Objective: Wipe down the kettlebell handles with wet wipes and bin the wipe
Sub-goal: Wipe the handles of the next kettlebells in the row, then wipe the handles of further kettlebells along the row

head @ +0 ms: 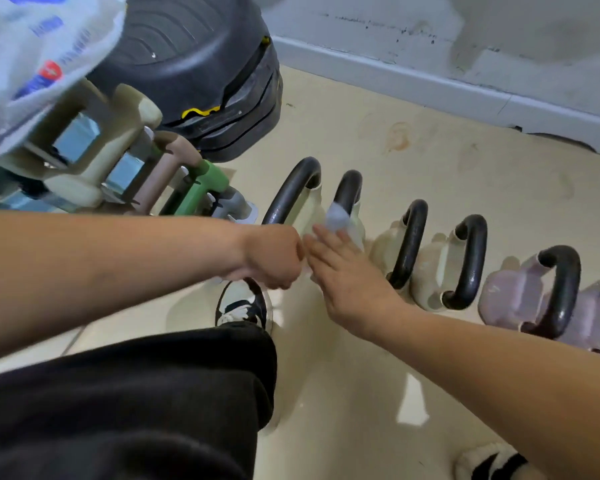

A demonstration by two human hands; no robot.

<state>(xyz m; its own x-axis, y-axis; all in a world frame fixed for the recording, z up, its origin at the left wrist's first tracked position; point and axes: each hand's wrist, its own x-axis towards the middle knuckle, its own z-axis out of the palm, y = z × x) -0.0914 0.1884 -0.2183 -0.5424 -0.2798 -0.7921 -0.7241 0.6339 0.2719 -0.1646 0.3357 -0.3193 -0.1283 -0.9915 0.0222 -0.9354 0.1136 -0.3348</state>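
A row of kettlebells with black handles stands on the beige floor, running from centre to right. My right hand (343,268) presses a pale wet wipe (338,216) against the lower part of the second kettlebell's handle (349,188). My left hand (274,256) is a closed fist at the base of the first kettlebell's handle (291,188), gripping its lower end. Further right stand two cream kettlebells (430,271) and a lilac kettlebell (520,296).
A rack of dumbbells (94,161) in cream, brown and green is at the left. A dark stacked step platform (201,74) is behind it. A white printed plastic bag (32,57) hangs at the top left. My sneaker (243,303) is below the hands; a grey wall borders the back.
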